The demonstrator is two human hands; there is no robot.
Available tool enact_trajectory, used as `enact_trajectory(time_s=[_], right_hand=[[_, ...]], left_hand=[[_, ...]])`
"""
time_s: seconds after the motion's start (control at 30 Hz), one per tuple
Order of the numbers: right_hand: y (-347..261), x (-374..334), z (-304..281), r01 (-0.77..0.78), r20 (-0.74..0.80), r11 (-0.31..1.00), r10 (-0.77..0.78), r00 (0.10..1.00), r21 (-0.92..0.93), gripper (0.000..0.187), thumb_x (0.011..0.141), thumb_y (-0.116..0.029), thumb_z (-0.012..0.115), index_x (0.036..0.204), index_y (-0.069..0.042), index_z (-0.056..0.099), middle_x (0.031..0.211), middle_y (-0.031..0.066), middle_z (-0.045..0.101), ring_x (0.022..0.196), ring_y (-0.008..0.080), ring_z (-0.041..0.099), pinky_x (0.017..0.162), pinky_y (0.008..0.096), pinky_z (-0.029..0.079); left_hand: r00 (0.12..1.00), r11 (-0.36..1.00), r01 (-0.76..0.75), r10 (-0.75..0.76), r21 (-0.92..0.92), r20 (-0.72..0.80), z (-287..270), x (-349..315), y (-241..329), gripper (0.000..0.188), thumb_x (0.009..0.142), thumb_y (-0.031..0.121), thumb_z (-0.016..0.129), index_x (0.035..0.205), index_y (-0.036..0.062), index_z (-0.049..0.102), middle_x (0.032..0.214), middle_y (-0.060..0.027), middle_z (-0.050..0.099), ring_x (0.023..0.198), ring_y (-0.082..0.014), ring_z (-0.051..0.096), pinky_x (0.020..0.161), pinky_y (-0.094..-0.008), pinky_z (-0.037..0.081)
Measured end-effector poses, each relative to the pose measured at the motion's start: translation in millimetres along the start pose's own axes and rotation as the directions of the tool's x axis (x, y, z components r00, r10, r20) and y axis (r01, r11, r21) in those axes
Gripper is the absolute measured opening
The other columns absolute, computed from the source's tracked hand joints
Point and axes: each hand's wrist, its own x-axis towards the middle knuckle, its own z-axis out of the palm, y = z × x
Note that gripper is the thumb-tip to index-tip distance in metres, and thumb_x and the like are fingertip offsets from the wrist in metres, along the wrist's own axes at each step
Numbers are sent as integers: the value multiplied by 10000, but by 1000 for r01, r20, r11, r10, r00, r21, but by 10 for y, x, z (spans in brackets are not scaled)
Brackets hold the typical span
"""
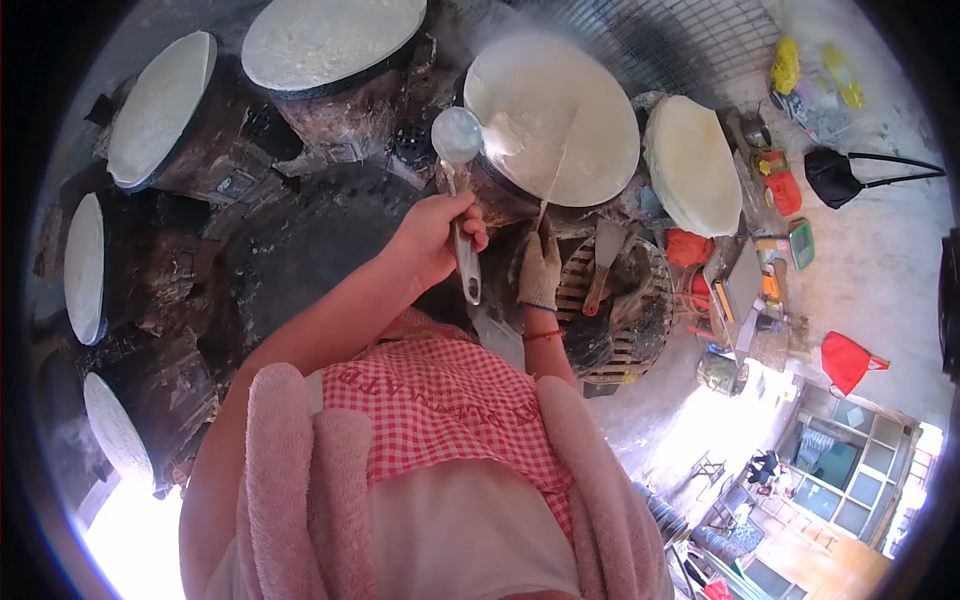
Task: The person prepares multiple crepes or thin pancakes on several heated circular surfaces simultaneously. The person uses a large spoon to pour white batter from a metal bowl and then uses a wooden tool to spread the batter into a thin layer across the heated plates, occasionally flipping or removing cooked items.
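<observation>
My bare left hand (440,235) is closed around the handle of a metal ladle (457,135). The ladle's round bowl is at the near left edge of a round griddle (610,150) covered by a pale sheet of batter, with steam rising over its far side. A light-coloured work glove covers my right hand (540,268), whose fingers close on the near end of a long thin stick (562,155). The stick slants up across the pale surface; whether it touches it I cannot tell. Right of that hand, a spatula (605,250) with a wooden handle leans on a slatted round basket (575,290).
Several more griddles with pale tops curve around me, such as the far left one (335,40) and the right one (692,165). A wire mesh rack (665,45) stands at the back. Red bags (688,246) and a cluttered bench (742,290) are on my right.
</observation>
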Motion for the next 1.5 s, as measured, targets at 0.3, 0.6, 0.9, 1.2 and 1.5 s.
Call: enact_trajectory(time_s=[0.3,0.6,0.9,1.2,1.5], right_hand=[[-249,131,-85,98,209,943,-32,977,-317,456,1009,-135,609,1434,15,544,1316,103,661,1176,167,612,1017,288,468],[-163,711,-921,325,161,634,-302,939,-702,432,1003,-214,582,1403,-49,590,1101,183,721,1020,338,679,899,418,526],[54,194,-724,681,705,427,-129,697,-595,422,1023,-208,561,1409,-36,566,1324,221,633,1196,390,617,982,412,503],[574,-188,3342,711,807,597,-170,566,-373,298,984,-277,612,1114,-10,594,879,114,645,734,232,621,651,349,478],[-39,-830,6447,433,837,769,236,493,-471,261,985,-321,618,844,-105,579,555,-37,467,365,107,435,350,283,324]], left_hand=[[883,679,469,-345,-565,318,-96,338,321,275,1082,165,432,1200,-75,493,739,5,474,564,-102,451,509,-275,428],[933,950,160,-58,-267,354,72,-705,478,372,1122,177,372,1417,-41,436,756,32,361,535,-43,325,388,-181,294],[912,932,-326,354,-159,209,-690,-2171,642,403,1102,195,424,1442,-19,449,727,37,362,481,-21,303,352,-168,276],[817,684,-572,524,-453,-241,-2686,-3489,1226,303,1091,205,455,1304,12,552,673,66,321,461,-37,272,365,-198,246],[646,549,-762,610,-343,-459,-3685,-4679,1554,302,1103,189,414,1328,57,567,671,60,301,448,-35,252,371,-212,210]])
